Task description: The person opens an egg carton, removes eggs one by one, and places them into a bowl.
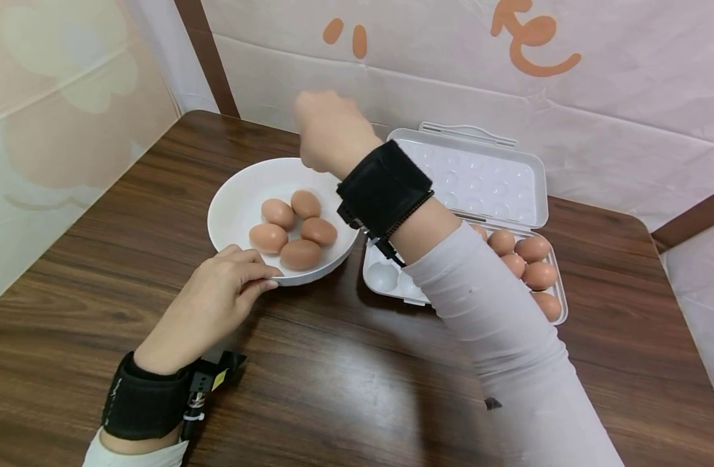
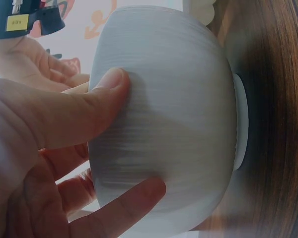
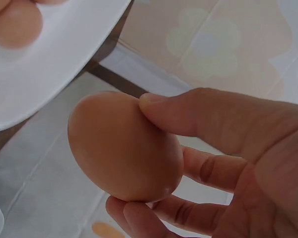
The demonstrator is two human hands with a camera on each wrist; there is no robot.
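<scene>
Low in the lower left of the head view, the person's left hand (image 1: 216, 301) rests against the near rim of a white bowl (image 1: 240, 194) on the dark wooden table (image 1: 333, 383); the left wrist view shows the thumb (image 2: 89, 106) pressed flat on the bowl's outer wall and a finger (image 2: 124, 206) laid against it lower down, the fingers only slightly bent and steadying rather than wrapping; a black wrist strap (image 1: 141, 405) sits behind the hand. Just beyond the fingertips, five brown eggs (image 1: 295, 227) lie clustered in the bowl at centre left of the frame. To the right of the bowl, a white egg tray (image 1: 386, 275) stands open, with several more eggs (image 1: 528, 263) in its right-hand cups and its lid (image 1: 479, 175) folded back towards the wall; a pale sleeve (image 1: 497, 324) crosses in front of the tray. Farthest off, at upper centre, the right hand (image 1: 324, 133) is raised above the far rim of the bowl; the right wrist view shows its thumb (image 3: 203, 111) and curled fingers (image 3: 188, 215) pinching one brown egg (image 3: 124, 146), held in the air, clear of the bowl's edge.
</scene>
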